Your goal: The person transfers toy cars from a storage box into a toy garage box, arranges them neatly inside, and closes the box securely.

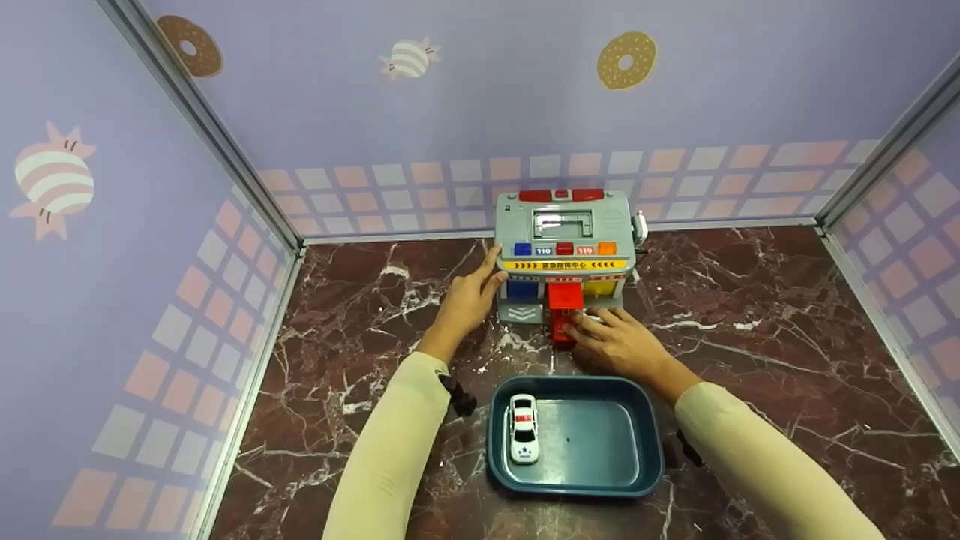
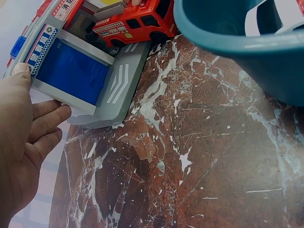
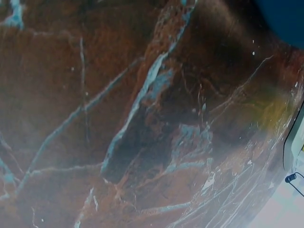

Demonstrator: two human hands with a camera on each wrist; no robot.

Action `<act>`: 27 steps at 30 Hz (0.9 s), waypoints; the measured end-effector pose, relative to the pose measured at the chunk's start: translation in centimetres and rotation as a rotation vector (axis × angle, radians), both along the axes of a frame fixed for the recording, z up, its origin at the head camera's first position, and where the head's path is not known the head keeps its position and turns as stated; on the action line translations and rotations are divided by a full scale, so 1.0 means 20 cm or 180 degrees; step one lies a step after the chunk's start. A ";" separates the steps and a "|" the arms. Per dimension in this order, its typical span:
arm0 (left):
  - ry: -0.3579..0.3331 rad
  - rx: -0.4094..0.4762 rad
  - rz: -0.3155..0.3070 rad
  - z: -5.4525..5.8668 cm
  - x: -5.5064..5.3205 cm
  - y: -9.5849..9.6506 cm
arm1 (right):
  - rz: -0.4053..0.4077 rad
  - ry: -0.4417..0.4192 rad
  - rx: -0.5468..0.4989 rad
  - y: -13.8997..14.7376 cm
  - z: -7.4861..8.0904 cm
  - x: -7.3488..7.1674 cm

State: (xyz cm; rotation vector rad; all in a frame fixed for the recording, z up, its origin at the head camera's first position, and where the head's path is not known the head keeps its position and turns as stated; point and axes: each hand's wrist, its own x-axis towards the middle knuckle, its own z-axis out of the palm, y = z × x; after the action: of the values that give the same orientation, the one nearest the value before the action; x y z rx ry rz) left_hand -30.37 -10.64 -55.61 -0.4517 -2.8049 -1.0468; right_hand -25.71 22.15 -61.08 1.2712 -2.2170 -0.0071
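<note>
A grey toy rescue station (image 1: 564, 262) stands near the back wall. My left hand (image 1: 466, 301) rests against its left side, fingertips at the front corner beside the blue door (image 2: 73, 71). In front of the middle doorway is a red toy fire truck (image 2: 142, 21), partly on the grey ramp (image 2: 121, 83), under the raised red door (image 1: 565, 295). My right hand (image 1: 619, 343) pinches the truck from its right side; its fingers partly cover the truck in the head view. The right wrist view does not show the hand.
A dark teal tray (image 1: 649, 480) lies on the marbled table (image 1: 360, 450) in front of the station, with a white toy police car (image 1: 523, 429) at its left side. Patterned panels stand behind and at both sides. A white piece (image 1: 640, 226) sticks out at the station's right.
</note>
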 end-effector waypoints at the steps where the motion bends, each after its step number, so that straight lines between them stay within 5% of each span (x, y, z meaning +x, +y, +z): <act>1: -0.0013 -0.0005 -0.0001 0.00 0.00 0.00 | -0.0003 0.0013 -0.0008 0.00 0.00 0.00; 27: 0.0029 0.0065 -0.0007 -0.01 0.00 0.00 | -0.0131 0.0085 -0.0163 -0.05 -0.02 -0.04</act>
State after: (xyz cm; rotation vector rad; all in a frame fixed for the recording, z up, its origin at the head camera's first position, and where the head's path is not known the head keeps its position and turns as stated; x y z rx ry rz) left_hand -30.32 -10.67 -55.84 -0.4561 -2.7839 -1.0699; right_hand -26.55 21.14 -61.44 1.1912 -2.2063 0.0164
